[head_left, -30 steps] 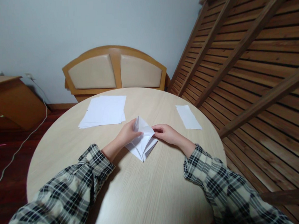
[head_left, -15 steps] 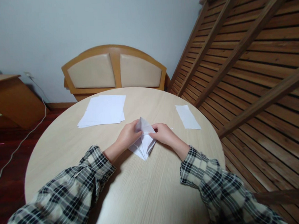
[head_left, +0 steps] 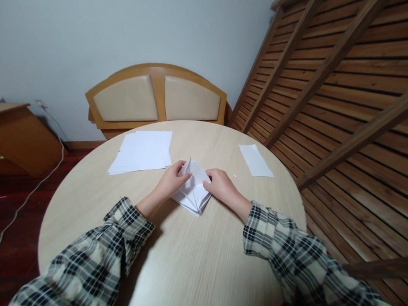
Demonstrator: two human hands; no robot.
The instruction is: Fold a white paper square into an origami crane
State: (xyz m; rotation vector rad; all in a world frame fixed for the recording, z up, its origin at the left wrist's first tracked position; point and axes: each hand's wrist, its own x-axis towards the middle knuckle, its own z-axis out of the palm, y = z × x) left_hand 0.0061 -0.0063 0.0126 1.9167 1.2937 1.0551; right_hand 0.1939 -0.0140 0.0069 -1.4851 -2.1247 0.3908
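Near the middle of the round desk (head_left: pixel 198 270), folded white paper (head_left: pixel 194 193) is sitting between both hands, roughly diamond-shaped, one tip pointing away, the other pointing back at the person. Creases are running down to the near tip; layers are showing along the lower right edge. Can't tell if its whole underside is touching the desk.

Left hand (head_left: pixel 172 178) is grasping the paper's left side, thumb lying on top, fingers partly hidden behind. Right hand (head_left: pixel 221 185) is pinching the right corner, thumb in front, other fingertips hidden. Both forearms are coming in from the bottom corners in checked sleeves (head_left: pixel 89 268).

Beyond the left hand, a stack of white sheets (head_left: pixel 141 150) is lying flat, edges slightly uneven. Right of the right hand, a narrow white sheet (head_left: pixel 256 160) is lying at a slant near the desk edge; a tiny white speck (head_left: pixel 235 175) is lying between them. Behind the desk, a padded headboard (head_left: pixel 160 95) is standing against the wall; a slatted wooden panel (head_left: pixel 340 101) is filling the right side.
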